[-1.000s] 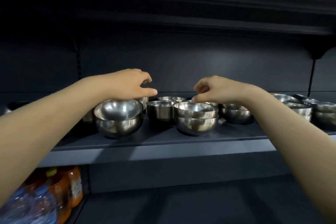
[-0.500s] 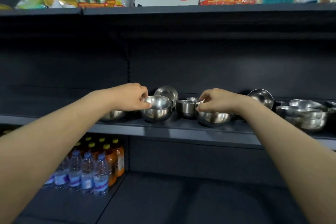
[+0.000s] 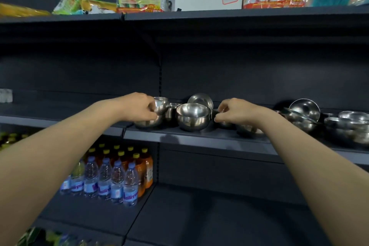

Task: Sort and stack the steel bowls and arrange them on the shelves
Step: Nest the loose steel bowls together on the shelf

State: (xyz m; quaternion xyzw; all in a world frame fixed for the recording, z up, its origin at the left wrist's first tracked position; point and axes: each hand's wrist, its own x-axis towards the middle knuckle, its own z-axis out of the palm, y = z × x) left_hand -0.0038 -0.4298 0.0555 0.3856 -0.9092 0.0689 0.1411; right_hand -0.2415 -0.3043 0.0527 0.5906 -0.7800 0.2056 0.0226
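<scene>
I am holding a small steel bowl (image 3: 161, 104) in my left hand (image 3: 139, 109), fingers curled round its near rim. The bowl is hanging tilted just above a lower bowl (image 3: 148, 124) that is sitting on the middle shelf (image 3: 199, 138). My right hand (image 3: 236, 112) is hovering apart from the left, fingers curled at the rim of a little bowl (image 3: 215, 114). I cannot tell whether it is actually pinching it, since the hand is hiding the contact.

I am worrying about 3 things:

- **Slipping grip:** I am gripping slick steel by a thin rim, so the tilted bowl could be slipping. If it drops, it could be knocking the lower bowl toward the shelf's front edge, with bottles (image 3: 111, 181) standing below.
- **Nudging the stack:** A stacked pair (image 3: 192, 118) is sitting between my hands, close to the front. A careless sideways move from either wrist could be pushing it off.
- **Rolling bowl:** A leaning bowl (image 3: 200, 99) is standing on edge behind that pair, and any jolt could be starting it rolling.

I am also judging that nesting bowls of mismatched size would be leaving a rocking stack.
</scene>
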